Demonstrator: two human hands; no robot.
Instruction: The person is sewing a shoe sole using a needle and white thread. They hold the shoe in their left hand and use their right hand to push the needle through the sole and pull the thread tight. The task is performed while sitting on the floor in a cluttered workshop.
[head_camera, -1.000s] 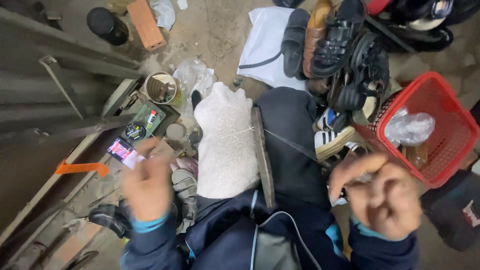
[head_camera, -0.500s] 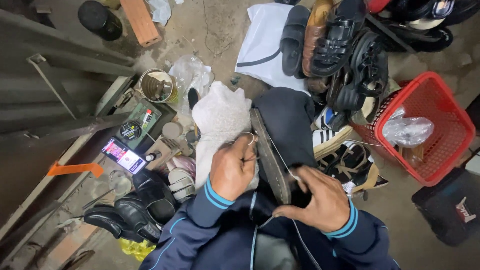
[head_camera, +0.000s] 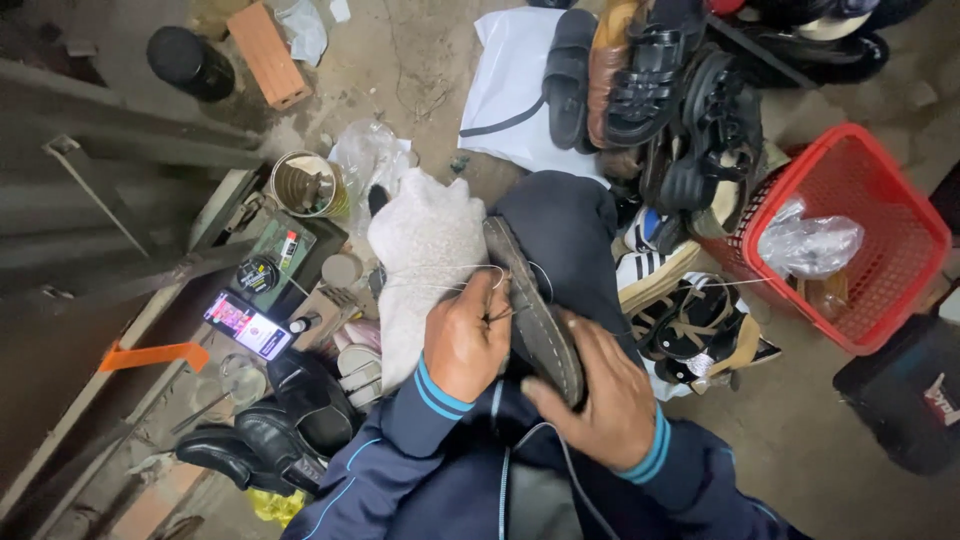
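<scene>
Gripping a shoe sole (head_camera: 535, 310) that lies edge-up across the lap, the right hand (head_camera: 590, 385) is closed around its near end. The left hand (head_camera: 465, 335) is pinched shut on a needle at the sole's edge, white thread (head_camera: 440, 270) looping over a white cloth (head_camera: 420, 250). A red basket (head_camera: 880, 210) sits well apart to the right.

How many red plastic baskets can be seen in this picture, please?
1. The red plastic basket stands on the ground at the right, beside the pile of shoes, with a clear plastic bag inside. Others may be hidden outside the view.
</scene>
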